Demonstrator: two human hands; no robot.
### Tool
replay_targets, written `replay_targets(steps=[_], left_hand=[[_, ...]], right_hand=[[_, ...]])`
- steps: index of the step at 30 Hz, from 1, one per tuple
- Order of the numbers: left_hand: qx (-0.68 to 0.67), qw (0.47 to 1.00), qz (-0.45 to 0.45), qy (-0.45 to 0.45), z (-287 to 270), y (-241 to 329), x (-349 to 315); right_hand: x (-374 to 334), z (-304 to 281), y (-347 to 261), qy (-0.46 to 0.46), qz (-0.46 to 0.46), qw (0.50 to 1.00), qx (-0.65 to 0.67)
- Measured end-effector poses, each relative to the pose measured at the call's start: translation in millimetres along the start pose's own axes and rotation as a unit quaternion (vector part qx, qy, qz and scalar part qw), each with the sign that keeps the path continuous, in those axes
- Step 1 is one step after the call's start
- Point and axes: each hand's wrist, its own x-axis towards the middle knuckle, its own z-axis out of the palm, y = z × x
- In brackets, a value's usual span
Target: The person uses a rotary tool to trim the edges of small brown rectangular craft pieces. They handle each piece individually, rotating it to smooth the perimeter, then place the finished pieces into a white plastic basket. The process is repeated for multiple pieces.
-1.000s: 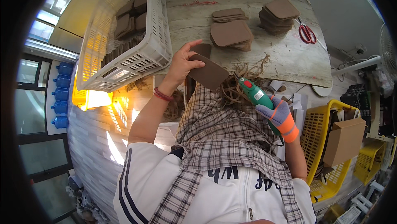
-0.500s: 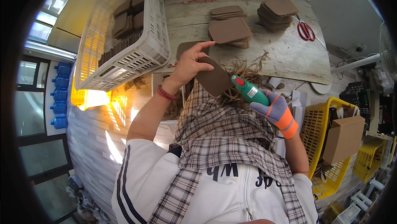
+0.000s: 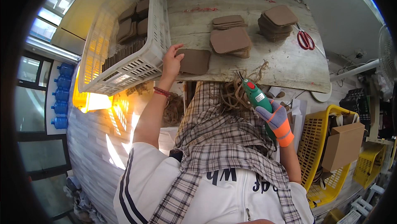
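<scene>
My left hand is at the left edge of a flat brown rounded piece lying on the table's front edge. Its thumb and forefinger are apart, their tips at that edge. My right hand, in a grey and orange glove, is closed round a green handheld power tool with a red button and a thin two-pronged tip. That tip points up and left, above tangled brown strips at the table edge. Stacks of similar brown pieces stand farther back on the table.
A white plastic crate filled with brown pieces stands at the left. Red-handled scissors lie right of another stack. A yellow basket holding a cardboard box is at my right.
My left hand has moved left and away from my lap. The brown piece it held now appears to lie at the table edge. The tool's tip has swung upward slightly.
</scene>
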Motion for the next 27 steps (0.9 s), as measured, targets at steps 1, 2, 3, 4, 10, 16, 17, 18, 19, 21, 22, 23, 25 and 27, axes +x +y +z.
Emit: replay_targets(steps=[1,2,3,4,10,16,17,18,19,21,22,23,25,27], left_hand=[[0.161,0.984,0.075,0.024,2,-3,4],[0.317,0.936,0.148,0.048,5,-5,7],[0.327,0.926,0.18,0.052,21,5,10],[0.347,0.912,0.213,0.048,34,24,14],[0.428,0.877,0.215,-0.017,93,51,32],[0.378,0.898,0.225,0.005,102,61,32],[0.35,0.908,0.229,0.009,102,64,32],[0.321,0.918,0.234,0.013,103,69,32],[0.326,0.917,0.23,0.009,102,74,31],[0.335,0.915,0.224,0.003,99,85,27],[0.224,0.957,0.184,-0.032,98,83,26],[0.109,0.982,0.141,-0.067,97,80,25],[-0.111,0.989,0.06,-0.077,98,87,17],[-0.315,0.949,-0.014,-0.025,111,98,-1]], right_hand=[[-1,-4,3,0.003,0.008,1.0,-0.006],[-2,-6,7,0.007,0.017,1.0,-0.013],[-2,-8,14,0.026,0.007,1.0,-0.009],[-1,-10,19,0.031,0.008,0.999,-0.003],[-7,-12,26,0.033,0.022,0.999,0.014],[-8,-17,39,0.055,-0.01,0.998,-0.027],[-8,-18,41,0.054,-0.002,0.998,-0.01],[-7,-17,37,0.055,0.006,0.998,0.008],[-7,-17,34,0.055,0.013,0.998,0.026],[-8,-16,30,0.057,0.022,0.997,0.042],[-8,-16,28,0.057,0.026,0.997,0.05],[-8,-15,26,0.063,0.016,0.997,0.048],[-7,-13,22,0.074,-0.005,0.996,0.046],[-8,-8,9,0.083,-0.012,0.991,0.099]])
